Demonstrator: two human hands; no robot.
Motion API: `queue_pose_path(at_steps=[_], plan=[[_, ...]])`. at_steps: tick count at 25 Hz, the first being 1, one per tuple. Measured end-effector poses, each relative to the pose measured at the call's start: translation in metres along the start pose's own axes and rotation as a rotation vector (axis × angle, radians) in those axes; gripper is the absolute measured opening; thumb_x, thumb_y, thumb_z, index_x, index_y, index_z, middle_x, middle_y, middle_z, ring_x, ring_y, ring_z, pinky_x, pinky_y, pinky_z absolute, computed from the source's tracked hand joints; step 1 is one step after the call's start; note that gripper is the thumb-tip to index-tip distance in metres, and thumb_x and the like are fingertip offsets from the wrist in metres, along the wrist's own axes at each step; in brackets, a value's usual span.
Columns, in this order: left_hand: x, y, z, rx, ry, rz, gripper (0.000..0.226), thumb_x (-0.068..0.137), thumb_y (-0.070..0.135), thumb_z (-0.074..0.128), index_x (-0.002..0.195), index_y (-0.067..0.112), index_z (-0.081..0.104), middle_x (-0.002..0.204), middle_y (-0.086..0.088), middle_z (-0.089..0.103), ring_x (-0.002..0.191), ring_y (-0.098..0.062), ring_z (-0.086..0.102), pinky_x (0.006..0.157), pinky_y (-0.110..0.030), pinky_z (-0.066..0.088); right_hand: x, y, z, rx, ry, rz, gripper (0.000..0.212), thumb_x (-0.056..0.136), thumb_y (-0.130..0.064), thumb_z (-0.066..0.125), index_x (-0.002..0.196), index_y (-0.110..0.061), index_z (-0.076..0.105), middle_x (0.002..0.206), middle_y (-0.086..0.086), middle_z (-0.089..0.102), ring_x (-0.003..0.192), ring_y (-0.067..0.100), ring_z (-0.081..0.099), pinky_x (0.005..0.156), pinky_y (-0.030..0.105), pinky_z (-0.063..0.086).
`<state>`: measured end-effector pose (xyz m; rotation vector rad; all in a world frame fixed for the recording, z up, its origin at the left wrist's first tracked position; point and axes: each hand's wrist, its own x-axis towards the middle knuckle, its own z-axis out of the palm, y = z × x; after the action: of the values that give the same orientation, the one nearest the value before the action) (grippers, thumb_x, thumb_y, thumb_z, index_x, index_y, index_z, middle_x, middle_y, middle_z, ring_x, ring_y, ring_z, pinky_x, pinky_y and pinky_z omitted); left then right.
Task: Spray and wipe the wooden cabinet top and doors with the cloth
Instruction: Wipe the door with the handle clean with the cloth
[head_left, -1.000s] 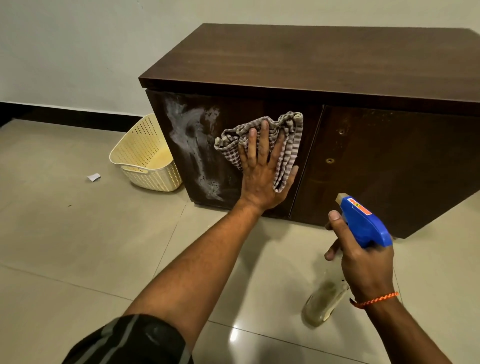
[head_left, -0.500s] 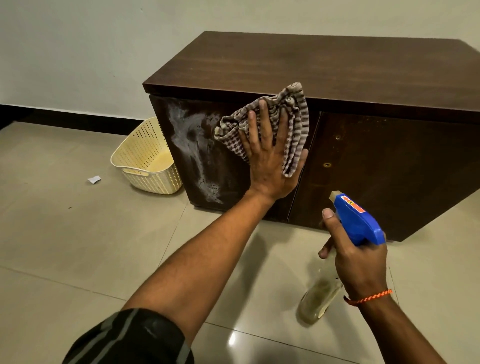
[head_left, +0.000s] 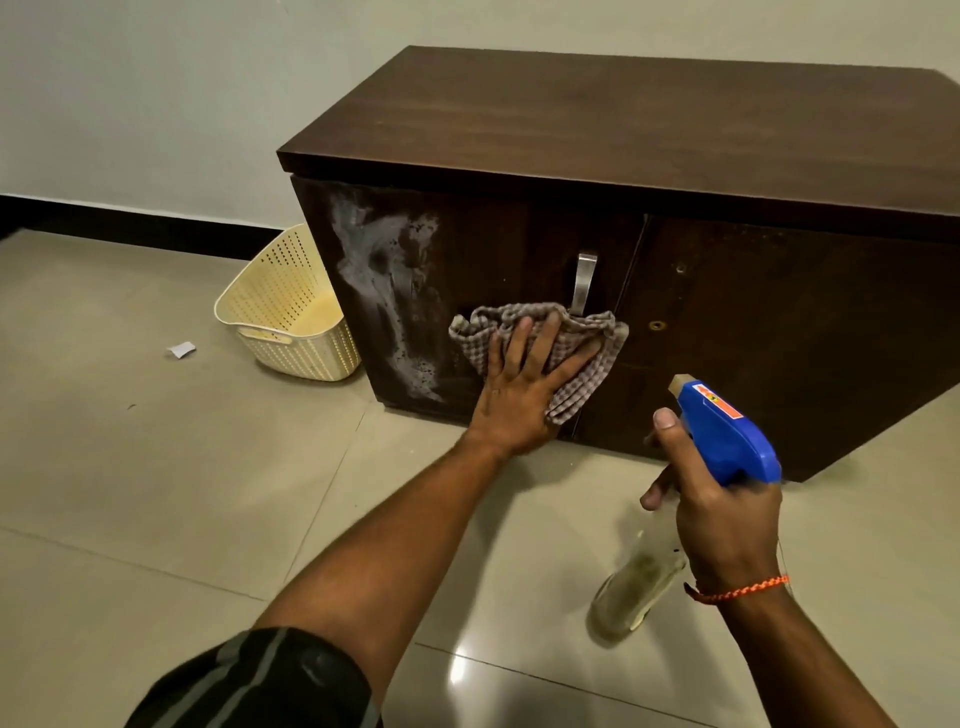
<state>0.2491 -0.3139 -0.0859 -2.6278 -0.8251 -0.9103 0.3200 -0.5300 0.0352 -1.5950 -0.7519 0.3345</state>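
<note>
A dark wooden cabinet (head_left: 649, 130) stands against the wall, with two front doors. My left hand (head_left: 524, 387) presses a checked cloth (head_left: 582, 353) flat against the lower part of the left door (head_left: 483, 249), just under its metal handle (head_left: 584, 283). White spray foam (head_left: 384, 291) streaks the left side of that door. My right hand (head_left: 722, 525) grips a spray bottle (head_left: 722, 431) with a blue trigger head, held in front of the right door (head_left: 800, 322); its clear body (head_left: 636, 590) hangs below my hand.
A cream perforated plastic basket (head_left: 291, 312) sits on the tiled floor (head_left: 156, 467) to the left of the cabinet. A small scrap of paper (head_left: 182, 349) lies on the floor further left. A black skirting runs along the wall.
My left hand has slid the cloth down from the top edge of the left door to its lower part, uncovering the metal handle. The right hand and bottle stay about where they were.
</note>
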Motion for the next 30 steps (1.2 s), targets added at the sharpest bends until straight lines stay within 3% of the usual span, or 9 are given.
queue_pose_path(at_steps=[3, 6, 9, 14, 17, 20, 24, 27, 30], plan=[[-0.052, -0.005, 0.030, -0.021, -0.380, 0.119, 0.081, 0.089, 0.054, 0.044, 0.159, 0.041, 0.003, 0.162, 0.005, -0.037, 0.149, -0.024, -0.038, 0.116, -0.050, -0.030, 0.001, 0.007, -0.002, 0.011, -0.008, 0.007, 0.012, 0.083, -0.043, 0.065, 0.094, -0.044, 0.062, 0.070, 0.017, 0.065, 0.044, 0.024, 0.061, 0.052, 0.026, 0.054], [-0.077, -0.016, 0.039, -0.192, -0.710, 0.302, 0.064, 0.106, 0.060, 0.026, 0.162, 0.040, 0.004, 0.166, 0.019, -0.017, 0.152, -0.005, -0.022, 0.126, -0.048, -0.009, 0.003, 0.014, -0.005, 0.016, -0.017, 0.002, 0.015, 0.080, -0.059, 0.063, 0.094, -0.054, 0.063, 0.070, 0.013, 0.066, 0.042, 0.019, 0.061, 0.050, 0.018, 0.052], [-0.076, -0.013, 0.031, -0.239, -0.762, 0.266, 0.063, 0.106, 0.061, 0.026, 0.162, 0.039, 0.006, 0.167, 0.021, -0.002, 0.151, 0.002, -0.007, 0.127, -0.040, -0.001, 0.007, 0.023, -0.004, 0.008, -0.017, 0.015, 0.022, 0.083, -0.046, 0.063, 0.105, -0.049, 0.059, 0.073, 0.012, 0.066, 0.044, 0.021, 0.060, 0.052, 0.017, 0.052], [-0.087, -0.046, 0.016, -0.192, -0.697, 0.224, 0.059, 0.107, 0.058, 0.030, 0.161, 0.039, 0.017, 0.167, 0.022, 0.010, 0.153, 0.000, 0.003, 0.125, -0.035, -0.001, 0.008, 0.026, 0.004, 0.013, -0.017, 0.035, 0.021, 0.084, -0.038, 0.064, 0.101, -0.027, 0.063, 0.075, 0.013, 0.066, 0.043, 0.019, 0.061, 0.049, 0.014, 0.048], [-0.102, -0.087, 0.006, -0.138, -0.678, 0.208, 0.058, 0.107, 0.058, 0.025, 0.162, 0.041, 0.013, 0.168, 0.020, 0.008, 0.156, -0.004, -0.002, 0.127, -0.043, -0.001, 0.007, 0.021, 0.013, 0.025, -0.021, 0.040, 0.011, 0.082, -0.040, 0.064, 0.086, -0.031, 0.060, 0.073, 0.021, 0.065, 0.042, 0.017, 0.061, 0.048, 0.013, 0.047], [-0.087, -0.086, 0.000, -0.139, -0.615, 0.265, 0.063, 0.104, 0.058, 0.022, 0.162, 0.039, 0.006, 0.169, 0.015, -0.001, 0.156, -0.008, -0.013, 0.127, -0.046, -0.006, 0.005, 0.012, 0.022, 0.044, -0.040, -0.005, 0.011, 0.084, -0.038, 0.064, 0.094, -0.039, 0.061, 0.068, 0.016, 0.064, 0.042, 0.019, 0.061, 0.048, 0.014, 0.047], [-0.033, -0.037, -0.007, -0.066, -0.278, 0.242, 0.069, 0.101, 0.055, 0.033, 0.162, 0.034, 0.008, 0.167, 0.013, -0.020, 0.153, -0.011, -0.025, 0.122, -0.039, -0.020, 0.001, 0.005, 0.022, 0.051, -0.045, -0.029, 0.005, 0.083, -0.039, 0.064, 0.084, -0.035, 0.061, 0.068, 0.021, 0.064, 0.042, 0.022, 0.060, 0.047, 0.017, 0.048], [0.002, -0.024, -0.018, -0.058, 0.004, 0.090, 0.068, 0.103, 0.058, 0.026, 0.162, 0.030, 0.005, 0.167, 0.009, -0.027, 0.155, -0.018, -0.022, 0.123, -0.044, -0.016, 0.001, 0.005, 0.015, 0.021, -0.034, -0.018, 0.017, 0.081, -0.043, 0.064, 0.082, -0.026, 0.062, 0.067, 0.021, 0.064, 0.042, 0.021, 0.060, 0.047, 0.016, 0.047], [0.021, -0.034, -0.035, -0.086, 0.138, 0.149, 0.074, 0.103, 0.057, 0.028, 0.162, 0.032, -0.009, 0.167, 0.008, -0.028, 0.155, -0.019, -0.020, 0.124, -0.044, -0.014, 0.002, 0.004, 0.012, 0.023, -0.028, -0.026, 0.018, 0.082, -0.041, 0.064, 0.085, -0.024, 0.064, 0.068, 0.019, 0.065, 0.042, 0.021, 0.060, 0.048, 0.016, 0.047]])
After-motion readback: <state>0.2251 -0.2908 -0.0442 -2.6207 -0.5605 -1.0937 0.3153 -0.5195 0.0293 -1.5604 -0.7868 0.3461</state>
